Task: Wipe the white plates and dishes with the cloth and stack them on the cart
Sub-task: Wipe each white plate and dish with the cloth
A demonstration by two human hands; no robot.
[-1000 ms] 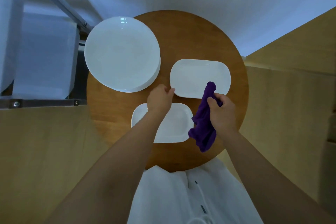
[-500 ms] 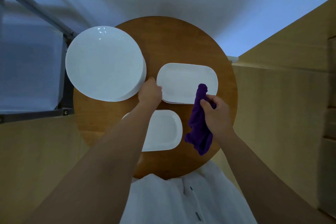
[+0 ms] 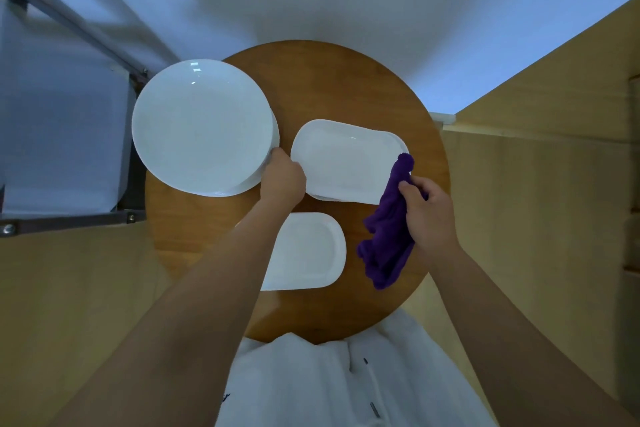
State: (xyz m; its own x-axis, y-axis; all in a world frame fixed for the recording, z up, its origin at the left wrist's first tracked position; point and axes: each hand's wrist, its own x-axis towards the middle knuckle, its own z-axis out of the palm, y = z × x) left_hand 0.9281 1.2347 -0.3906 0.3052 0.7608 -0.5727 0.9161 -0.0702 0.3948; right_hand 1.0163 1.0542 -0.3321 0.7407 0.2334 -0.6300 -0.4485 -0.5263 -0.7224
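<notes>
On the round wooden table (image 3: 346, 87) a stack of round white plates (image 3: 201, 125) sits at the left. A white oblong dish (image 3: 346, 159) lies to its right, with another rim showing under it. A smaller oblong dish (image 3: 308, 253) lies nearer me, partly under my left forearm. My left hand (image 3: 282, 177) curls its fingers round the left rim of the far oblong dish, a knuckle touching the round plates. My right hand (image 3: 429, 215) grips a purple cloth (image 3: 388, 232), whose top end lies over the far dish's right end.
The cart (image 3: 62, 135), a dark metal frame with a white surface, stands left of the table, close to the round plates. Tan floor surrounds the table. A wooden cabinet (image 3: 554, 135) runs along the right. My white apron is at the bottom.
My left hand slid up from the far oblong dish's near corner to its left rim, by the round plates. My right hand with the cloth stayed at that dish's right end.
</notes>
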